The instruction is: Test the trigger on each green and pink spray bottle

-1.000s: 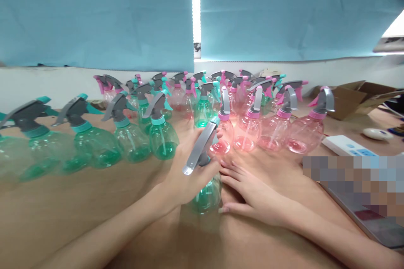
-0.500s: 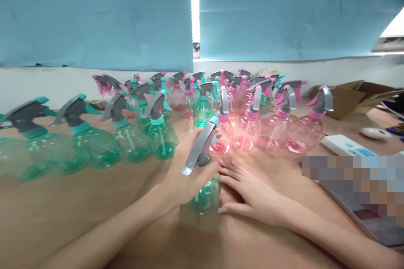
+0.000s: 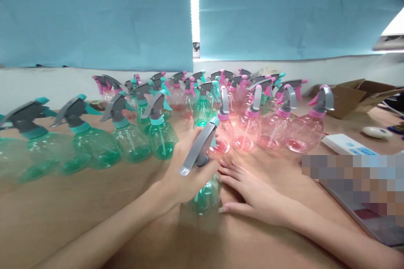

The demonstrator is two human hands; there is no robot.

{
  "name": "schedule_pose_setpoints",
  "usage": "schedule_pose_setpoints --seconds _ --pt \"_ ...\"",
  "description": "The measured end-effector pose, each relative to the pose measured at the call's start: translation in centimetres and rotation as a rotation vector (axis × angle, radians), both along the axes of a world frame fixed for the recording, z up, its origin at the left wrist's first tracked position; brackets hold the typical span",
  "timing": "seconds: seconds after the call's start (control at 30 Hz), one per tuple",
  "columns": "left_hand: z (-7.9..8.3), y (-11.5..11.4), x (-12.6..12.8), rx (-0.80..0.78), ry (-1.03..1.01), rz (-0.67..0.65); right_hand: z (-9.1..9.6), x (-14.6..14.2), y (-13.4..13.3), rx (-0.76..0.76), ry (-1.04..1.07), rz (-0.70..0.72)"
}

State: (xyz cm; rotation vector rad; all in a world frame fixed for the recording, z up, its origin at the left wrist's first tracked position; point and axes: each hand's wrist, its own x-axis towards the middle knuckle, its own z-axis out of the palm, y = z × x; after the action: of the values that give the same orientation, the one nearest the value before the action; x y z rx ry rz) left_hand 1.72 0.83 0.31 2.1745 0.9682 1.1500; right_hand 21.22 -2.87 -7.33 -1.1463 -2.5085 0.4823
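Work appears midway: left hand [image 3: 186, 187] grasps 1 green bottle [image 3: 205, 198], right hand [image 3: 254, 195] lies released, green row [image 3: 96, 147] left, 4 pink bottles [image 3: 248, 133] right, mixed bottles [image 3: 203, 111] far.

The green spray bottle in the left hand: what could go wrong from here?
Pushed forward, the green spray bottle might knock the nearest pink bottle, standing just beyond it. The right hand lies palm-down on the table close beside it, so a sideways shift could bump that hand. The left hand grips around the neck, near the sprayer head, so an accidental squeeze seems possible.
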Motion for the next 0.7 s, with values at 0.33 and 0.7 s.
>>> schedule_pose_setpoints --seconds 0.33,0.7 --pt "0.26 -0.05 0.09 -0.081 -0.029 -0.019 -0.42 0.09 0.05 -0.002 0.008 -0.011" --pt "0.04 -0.23 -0.16 -0.056 -0.058 -0.012 -0.23 0.05 0.02 -0.015 0.004 -0.013"
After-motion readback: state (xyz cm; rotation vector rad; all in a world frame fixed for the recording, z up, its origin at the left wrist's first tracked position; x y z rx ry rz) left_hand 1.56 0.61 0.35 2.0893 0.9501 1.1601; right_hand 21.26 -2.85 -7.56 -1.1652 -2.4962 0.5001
